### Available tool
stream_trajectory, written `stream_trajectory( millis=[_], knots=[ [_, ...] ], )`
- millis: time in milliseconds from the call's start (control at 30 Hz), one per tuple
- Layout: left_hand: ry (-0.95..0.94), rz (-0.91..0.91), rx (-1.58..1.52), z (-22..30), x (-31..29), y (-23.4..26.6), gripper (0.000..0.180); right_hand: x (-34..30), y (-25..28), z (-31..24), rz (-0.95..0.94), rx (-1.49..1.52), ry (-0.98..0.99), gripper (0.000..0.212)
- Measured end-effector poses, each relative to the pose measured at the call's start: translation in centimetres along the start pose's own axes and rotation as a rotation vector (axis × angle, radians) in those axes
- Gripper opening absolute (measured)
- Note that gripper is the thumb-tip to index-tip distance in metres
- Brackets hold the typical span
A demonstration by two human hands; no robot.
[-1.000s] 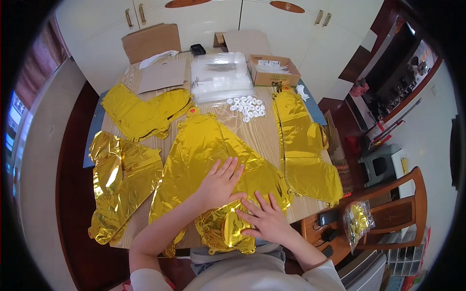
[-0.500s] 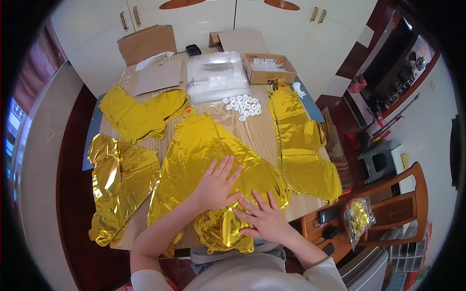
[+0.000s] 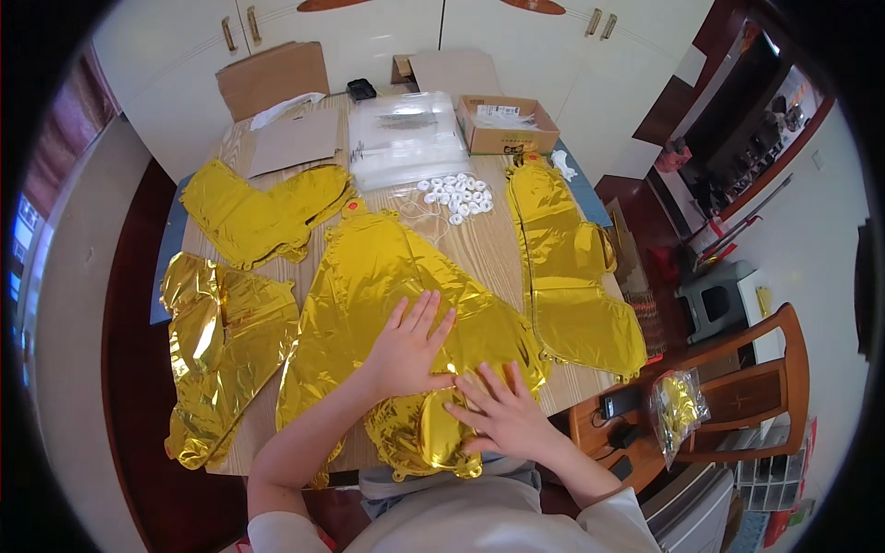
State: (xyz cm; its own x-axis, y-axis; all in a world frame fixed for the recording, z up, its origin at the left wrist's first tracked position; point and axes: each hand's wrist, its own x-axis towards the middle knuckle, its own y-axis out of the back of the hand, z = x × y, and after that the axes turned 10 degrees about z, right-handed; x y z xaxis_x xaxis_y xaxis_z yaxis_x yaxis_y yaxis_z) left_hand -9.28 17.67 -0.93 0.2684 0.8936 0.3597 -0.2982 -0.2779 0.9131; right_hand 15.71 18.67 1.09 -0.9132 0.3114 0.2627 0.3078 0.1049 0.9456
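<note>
Nearest the body, the right hand lies flat, fingers spread, on the crumpled near end of the big gold foil balloon, where it bulges over the edge of the surface. Just beyond, the left hand presses palm-down on the balloon's middle, fingers spread too. The foil is thin and already creased; a hard press on a fold could split a seam, and the overhanging end could slide off toward the lap. Farther out lie three more gold balloons, a cluster of small white rings, a stack of clear bags and a cardboard box. Against the earlier frames, both hands sit in nearly the same spots; the left fingers look slightly more closed together.
</note>
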Motion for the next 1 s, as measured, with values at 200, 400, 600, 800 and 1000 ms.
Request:
stream_trajectory(
  millis=[200, 400, 600, 800, 1000],
  knots=[
    [-0.007, 0.018, 0.002, 0.0, -0.1, -0.1, 0.097, -2.3, -0.3, 0.8, 0.083, -0.090, 0.142, 0.047],
    [-0.007, 0.018, 0.009, 0.1, 0.0, 0.0, 0.097, -3.1, -2.1, -0.4, 0.331, 0.008, 0.184, 0.028],
    [-0.004, 0.012, 0.008, 0.0, 0.0, -0.1, 0.097, -3.6, -2.4, -0.3, 0.434, 0.030, 0.231, 0.021],
    [-0.004, 0.002, 0.011, 0.1, 0.0, 0.1, 0.095, -4.3, -2.3, -0.5, 0.450, 0.048, 0.238, 0.020],
    [-0.007, 0.003, 0.010, 0.2, 0.0, 0.1, 0.086, -4.0, -2.1, -0.3, 0.406, 0.151, 0.222, 0.018]
  ],
)
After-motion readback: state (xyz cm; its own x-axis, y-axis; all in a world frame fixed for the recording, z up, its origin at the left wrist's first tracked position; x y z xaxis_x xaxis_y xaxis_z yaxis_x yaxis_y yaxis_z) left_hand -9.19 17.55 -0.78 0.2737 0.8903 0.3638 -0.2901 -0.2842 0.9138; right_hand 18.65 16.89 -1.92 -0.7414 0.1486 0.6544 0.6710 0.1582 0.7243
